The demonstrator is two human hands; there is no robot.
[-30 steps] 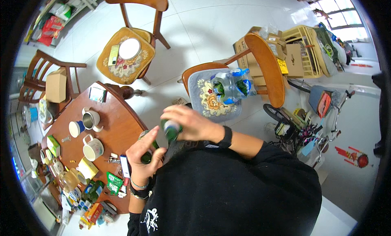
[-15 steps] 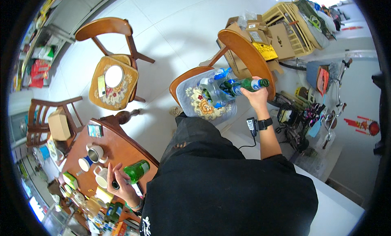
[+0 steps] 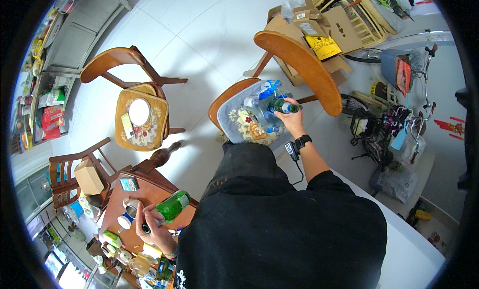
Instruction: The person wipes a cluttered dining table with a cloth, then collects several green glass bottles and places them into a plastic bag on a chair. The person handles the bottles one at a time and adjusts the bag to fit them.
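Left hand gripped one green bottle over counter, lower left. Right hand gripped second green bottle above bin on chair, upper centre. Two mugs beside left hand.

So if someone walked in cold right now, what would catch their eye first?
Probably the two green bottles: the left hand holds a green glass bottle tilted over the cluttered wooden table, while the right hand sets a smaller bottle among the plastic bottles piled on the cushioned chair ahead.
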